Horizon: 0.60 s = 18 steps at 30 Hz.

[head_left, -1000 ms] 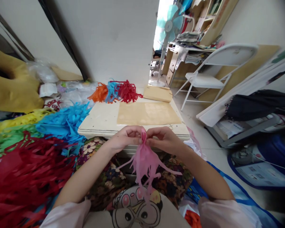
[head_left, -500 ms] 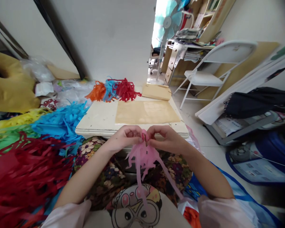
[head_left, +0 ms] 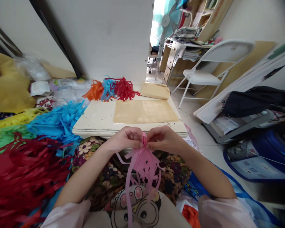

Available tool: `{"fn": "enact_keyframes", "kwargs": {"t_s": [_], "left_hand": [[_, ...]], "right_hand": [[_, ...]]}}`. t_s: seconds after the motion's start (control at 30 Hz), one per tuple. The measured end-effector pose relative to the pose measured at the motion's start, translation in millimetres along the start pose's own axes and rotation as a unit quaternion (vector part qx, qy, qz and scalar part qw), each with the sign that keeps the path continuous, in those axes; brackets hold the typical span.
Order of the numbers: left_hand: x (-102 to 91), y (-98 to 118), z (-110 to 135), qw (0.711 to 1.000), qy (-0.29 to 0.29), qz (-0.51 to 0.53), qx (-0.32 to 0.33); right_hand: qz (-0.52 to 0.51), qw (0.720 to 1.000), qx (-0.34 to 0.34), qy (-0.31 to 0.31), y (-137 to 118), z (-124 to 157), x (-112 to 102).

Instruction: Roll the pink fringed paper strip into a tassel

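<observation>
Both hands met just in front of the near edge of the low white table (head_left: 97, 118), the left hand (head_left: 124, 139) and right hand (head_left: 162, 139) each pinching the gathered top of a pink paper tassel (head_left: 142, 161) between thumb and fingertips, probably to keep its twisted neck tight. The tassel's cut strips hung loose below the grip, over the lap. At the table's far edge lay orange, blue and red tassels (head_left: 111, 88), with heaped fringed paper (head_left: 38, 142) left of the table.

White folding chair (head_left: 204, 76), low table (head_left: 97, 118)

pink paper tassel (head_left: 142, 164), strips dangling
</observation>
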<state>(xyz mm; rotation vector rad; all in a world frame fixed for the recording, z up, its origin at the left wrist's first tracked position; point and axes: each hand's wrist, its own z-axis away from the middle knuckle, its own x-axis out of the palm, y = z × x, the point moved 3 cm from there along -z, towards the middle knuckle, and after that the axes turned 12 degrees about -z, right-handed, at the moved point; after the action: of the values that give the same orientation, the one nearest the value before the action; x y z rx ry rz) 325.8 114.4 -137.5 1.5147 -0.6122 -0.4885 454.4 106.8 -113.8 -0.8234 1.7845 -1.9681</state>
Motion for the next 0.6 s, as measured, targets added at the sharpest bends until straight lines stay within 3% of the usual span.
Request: {"fn": "enact_keyframes", "kwargs": {"t_s": [0.23, 0.33, 0.5, 0.6], "left_hand": [[2.6, 0.6, 1.2, 0.999, -0.010, -0.037, 0.026], [1.1, 5.9, 0.7, 0.993, 0.012, -0.081, 0.082], [-0.7, 14.2, 9.2, 0.961, 0.119, -0.194, 0.160], [4.4, 20.6, 20.8, 0.911, 0.217, -0.301, 0.181]], "right_hand": [[-0.016, 1.000, -0.013, 0.003, -0.8, -1.9, 2.1], [-0.025, 1.000, -0.008, 0.016, -0.1, -1.3, 4.0], [0.056, 0.993, -0.063, 0.084, -1.1, 0.1, 6.2], [0.136, 0.973, -0.128, 0.136, -3.4, 0.3, 7.3]]}}
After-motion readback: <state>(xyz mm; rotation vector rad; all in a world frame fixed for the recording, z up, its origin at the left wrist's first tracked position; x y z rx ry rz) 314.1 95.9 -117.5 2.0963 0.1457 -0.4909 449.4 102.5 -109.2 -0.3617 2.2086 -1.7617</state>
